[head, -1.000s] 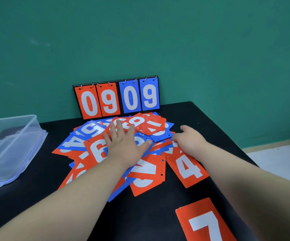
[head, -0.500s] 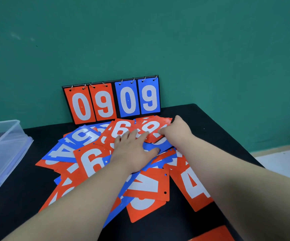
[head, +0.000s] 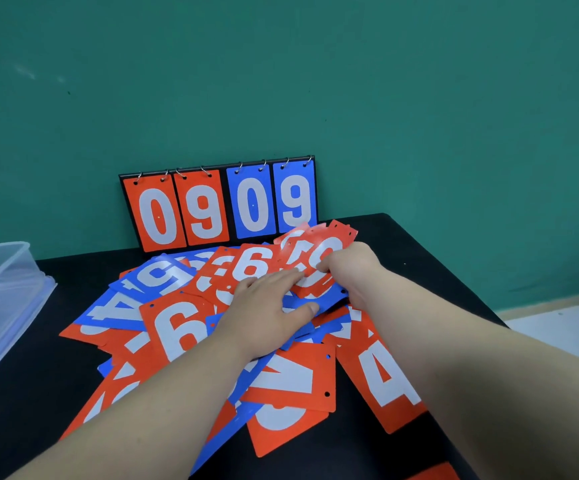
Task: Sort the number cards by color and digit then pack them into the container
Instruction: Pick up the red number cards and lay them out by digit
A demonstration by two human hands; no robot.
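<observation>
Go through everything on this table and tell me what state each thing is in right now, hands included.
Card pile: loose, mixed red and blue, unsorted.
Left hand: flat, fingers straight, pressing the pile.
Red cards: far edge raised off the pile.
Right hand: pinches the red cards.
Container: at left, no cards seen in it.
Scoreboard: upright, showing 0909.

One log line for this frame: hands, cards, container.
left hand: flat on card pile | right hand: pinches red cards at pile's far edge | container: left, no cards seen inside | pile: unsorted
</observation>
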